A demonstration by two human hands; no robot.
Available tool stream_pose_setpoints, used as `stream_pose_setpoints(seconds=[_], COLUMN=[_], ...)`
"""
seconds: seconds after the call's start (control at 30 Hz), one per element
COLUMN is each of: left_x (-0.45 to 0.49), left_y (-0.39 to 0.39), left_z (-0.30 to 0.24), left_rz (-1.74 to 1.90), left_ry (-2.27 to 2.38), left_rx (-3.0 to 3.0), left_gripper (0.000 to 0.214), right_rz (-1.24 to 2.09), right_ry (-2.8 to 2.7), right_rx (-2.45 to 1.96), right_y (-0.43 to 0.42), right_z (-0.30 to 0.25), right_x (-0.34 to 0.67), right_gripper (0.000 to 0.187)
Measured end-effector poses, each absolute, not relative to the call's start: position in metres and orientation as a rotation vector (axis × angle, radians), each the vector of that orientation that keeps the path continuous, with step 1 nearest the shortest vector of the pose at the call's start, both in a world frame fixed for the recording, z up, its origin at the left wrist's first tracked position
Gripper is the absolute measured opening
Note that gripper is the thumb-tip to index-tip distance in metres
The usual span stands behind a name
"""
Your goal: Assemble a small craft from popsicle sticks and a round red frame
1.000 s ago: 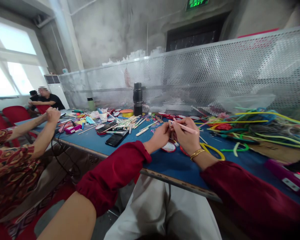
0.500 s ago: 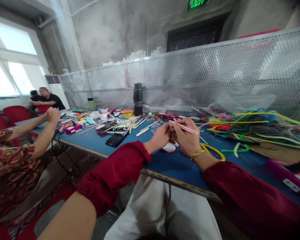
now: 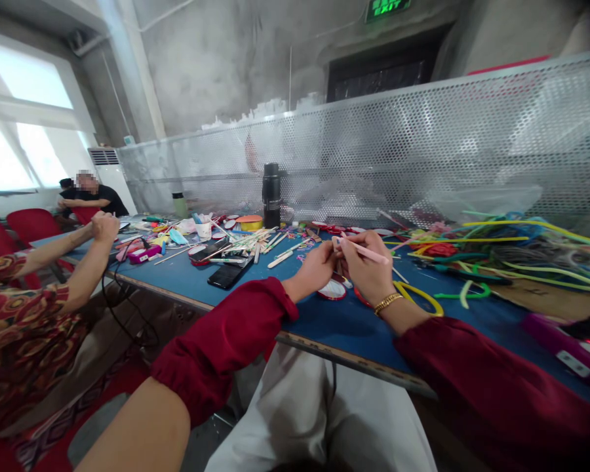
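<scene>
A pale pink pen-like stick rests in my right hand, whose fingers are closed round it. Its tip points left toward my left hand. The left fingers are pinched together right at that tip; what they hold is too small and covered to make out. Both hands meet just above the front part of the blue table. Below them lies a small round white piece with a red rim. A yellow loop lies beside my right wrist.
Left of my hands lie a black phone and a pile of pale sticks. A black bottle stands behind. Coloured tubes and a purple device lie right. Another person's hands are at far left.
</scene>
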State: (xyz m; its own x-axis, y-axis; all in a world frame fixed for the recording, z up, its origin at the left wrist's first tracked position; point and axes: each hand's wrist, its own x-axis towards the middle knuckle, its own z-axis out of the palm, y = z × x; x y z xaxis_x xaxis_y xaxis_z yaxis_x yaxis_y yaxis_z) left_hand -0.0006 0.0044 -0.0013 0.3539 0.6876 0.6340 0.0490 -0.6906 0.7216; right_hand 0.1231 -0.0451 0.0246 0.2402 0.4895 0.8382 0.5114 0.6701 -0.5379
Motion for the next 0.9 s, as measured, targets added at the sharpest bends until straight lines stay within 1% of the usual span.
stream_pose_setpoints(seconds=[0.13, 0.27, 0.5, 0.7, 0.9], left_x=[-0.0002, -0.0005, -0.0008, -0.0010, -0.0008], left_y=[0.0040, 0.0036, 0.0070, 0.0085, 0.0108], left_z=[-0.0015, -0.0021, -0.0047, -0.0062, -0.0061], left_rz=[1.362, 1.338, 1.344, 1.343, 1.361], left_ry=[0.652, 0.631, 0.646, 0.628, 0.617], left_rx=[1.997, 1.987, 2.001, 1.988, 2.002], left_gripper=[0.023, 0.023, 0.023, 0.026, 0.025], right_rz=[-0.028, 0.031, 0.054, 0.078, 0.101], right_ry=[-1.395, -1.394, -1.378, -1.380, -1.381], right_rx=[-0.913, -0.914, -0.909, -0.895, -0.895], right_y=[-0.0453, -0.0440, -0.0392, -0.0432, -0.0361], right_z=[0.0250, 0.0230, 0.0185, 0.0229, 0.0172], right_x=[0.1233, 0.1229, 0.1245, 0.1232, 0.1258], right_gripper=[0.017, 0.019, 0.014, 0.015, 0.016])
